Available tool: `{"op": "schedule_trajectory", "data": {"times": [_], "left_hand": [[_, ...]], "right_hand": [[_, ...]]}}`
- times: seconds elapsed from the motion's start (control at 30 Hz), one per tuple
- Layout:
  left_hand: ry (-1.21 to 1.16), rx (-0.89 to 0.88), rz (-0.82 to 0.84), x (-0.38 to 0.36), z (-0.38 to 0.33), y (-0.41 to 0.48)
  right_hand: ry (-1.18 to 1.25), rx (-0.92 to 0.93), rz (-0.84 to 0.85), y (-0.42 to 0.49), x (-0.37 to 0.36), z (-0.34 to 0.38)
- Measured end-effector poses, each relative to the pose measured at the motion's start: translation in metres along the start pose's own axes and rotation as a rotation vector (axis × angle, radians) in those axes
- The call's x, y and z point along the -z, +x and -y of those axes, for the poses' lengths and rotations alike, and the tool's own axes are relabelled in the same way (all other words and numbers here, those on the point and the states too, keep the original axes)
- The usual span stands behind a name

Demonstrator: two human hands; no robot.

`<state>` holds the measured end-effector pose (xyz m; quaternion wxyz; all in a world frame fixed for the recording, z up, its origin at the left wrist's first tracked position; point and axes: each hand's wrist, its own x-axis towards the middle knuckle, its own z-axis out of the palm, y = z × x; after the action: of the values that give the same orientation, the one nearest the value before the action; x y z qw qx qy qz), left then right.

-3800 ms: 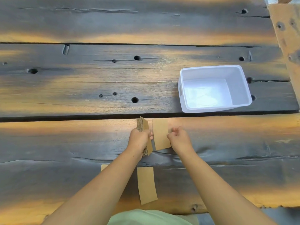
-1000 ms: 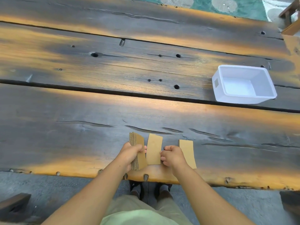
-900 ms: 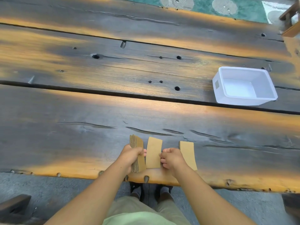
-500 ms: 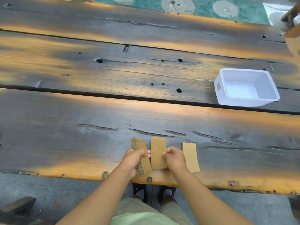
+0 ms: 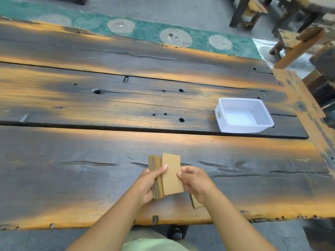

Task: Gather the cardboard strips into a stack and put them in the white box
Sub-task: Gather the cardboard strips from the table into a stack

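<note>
Near the bench's (image 5: 72, 178) front edge, the left hand (image 5: 147, 183) grips a stack (image 5: 154, 171) of cardboard strips. The right hand (image 5: 194, 180) pinches one strip (image 5: 171, 175) against it. Another strip (image 5: 194, 203) lies under the right wrist. The white box (image 5: 243, 115) sits empty toward the right end.

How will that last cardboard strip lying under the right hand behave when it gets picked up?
The last strip lies flat on the table, so it likely needs an edge pried or slid up. Like the strip held upright at the stack, it probably stays stiff and feels light.
</note>
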<state>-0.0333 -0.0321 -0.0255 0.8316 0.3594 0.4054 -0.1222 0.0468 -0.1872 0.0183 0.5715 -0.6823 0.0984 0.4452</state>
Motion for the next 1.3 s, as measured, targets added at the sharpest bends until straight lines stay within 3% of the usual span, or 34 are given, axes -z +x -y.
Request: {"op": "schedule_trajectory", "data": {"times": [0.37, 0.6, 0.77, 1.0, 1.3], "left_hand": [[0.036, -0.001, 0.127, -0.018, -0.01, -0.002], [0.076, 0.014, 0.109, -0.032, 0.016, 0.001], [0.08, 0.005, -0.023, -0.059, 0.039, 0.006], [0.127, 0.026, -0.265, -0.084, 0.068, 0.02], [0.045, 0.0, -0.411, -0.102, 0.095, 0.03]], "right_hand": [[-0.255, 0.235, -0.114, -0.003, -0.013, -0.005], [-0.559, 0.195, -0.159, 0.009, 0.019, -0.02], [-0.551, 0.031, -0.014, 0.019, 0.061, -0.034], [-0.417, -0.058, -0.173, 0.042, 0.114, -0.071], [-0.337, -0.13, -0.075, 0.048, 0.145, -0.078]]}}
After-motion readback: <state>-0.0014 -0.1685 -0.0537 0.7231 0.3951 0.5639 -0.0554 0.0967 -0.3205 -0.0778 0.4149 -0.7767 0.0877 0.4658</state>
